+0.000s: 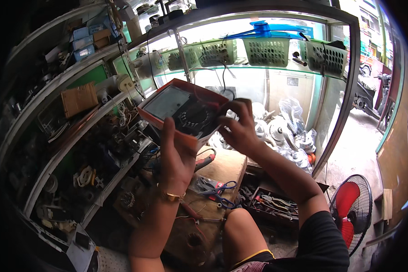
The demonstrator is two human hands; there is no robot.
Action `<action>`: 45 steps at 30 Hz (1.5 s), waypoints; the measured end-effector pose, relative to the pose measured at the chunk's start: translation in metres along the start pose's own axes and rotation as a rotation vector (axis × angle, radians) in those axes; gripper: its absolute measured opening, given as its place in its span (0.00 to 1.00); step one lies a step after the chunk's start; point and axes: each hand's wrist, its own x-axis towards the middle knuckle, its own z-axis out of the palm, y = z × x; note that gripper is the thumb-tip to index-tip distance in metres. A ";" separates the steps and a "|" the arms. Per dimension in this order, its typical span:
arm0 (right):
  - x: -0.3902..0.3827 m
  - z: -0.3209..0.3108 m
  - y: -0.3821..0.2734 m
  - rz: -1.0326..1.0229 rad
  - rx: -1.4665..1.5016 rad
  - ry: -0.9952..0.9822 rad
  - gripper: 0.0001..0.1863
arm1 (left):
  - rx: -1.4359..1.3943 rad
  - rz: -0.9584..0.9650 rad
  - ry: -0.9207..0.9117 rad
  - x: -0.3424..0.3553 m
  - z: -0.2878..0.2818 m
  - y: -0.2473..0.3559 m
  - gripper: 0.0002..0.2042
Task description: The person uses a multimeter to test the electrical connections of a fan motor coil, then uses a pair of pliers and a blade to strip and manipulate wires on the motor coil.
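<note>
Raised in front of me is a multimeter (167, 100) with an orange-red rim, a pale display window and a dark face with a ring of markings. My left hand (179, 156) grips its near side, thumb along the edge and fingers underneath. At its right end, my right hand (239, 124) has its fingers curled close against the case. Whatever these fingers pinch is hidden. A thin black wire (224, 77) loops up just above them. Beneath my hands, a worn wooden bench (222, 161) carries blue-handled scissors (219, 195) and a tool with a red-and-grey handle (205, 162).
An open toolbox (274, 204) with pliers sits right of the bench. A fan (351, 211) with red blades stands further right. Crowded shelves (79, 99) line the left. Plastic baskets (267, 52) and a blue fan blade (263, 29) occupy the glass case behind, above bagged white parts (283, 129).
</note>
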 end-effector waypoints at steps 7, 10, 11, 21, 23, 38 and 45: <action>0.002 -0.023 -0.010 0.257 0.130 0.004 0.57 | -0.019 -0.031 0.277 -0.051 0.011 0.026 0.21; 0.013 -0.003 -0.001 0.295 -0.070 -0.126 0.62 | 0.006 -0.045 0.280 -0.083 0.020 0.046 0.21; 0.019 0.009 -0.002 0.316 -0.067 -0.107 0.63 | -0.001 -0.039 0.316 -0.093 0.021 0.053 0.22; 0.076 0.108 0.084 0.684 -0.118 -0.103 0.46 | 0.014 0.093 0.350 -0.150 0.015 0.096 0.25; 0.090 0.102 0.133 0.706 -0.129 -0.080 0.42 | -0.036 0.106 0.392 -0.159 0.009 0.094 0.23; 0.081 0.135 0.121 -0.098 0.113 -0.507 0.36 | -0.220 0.195 0.188 -0.159 -0.025 0.155 0.20; 0.131 0.159 0.168 0.909 0.325 -0.296 0.17 | -0.182 0.182 0.058 -0.156 -0.044 0.170 0.20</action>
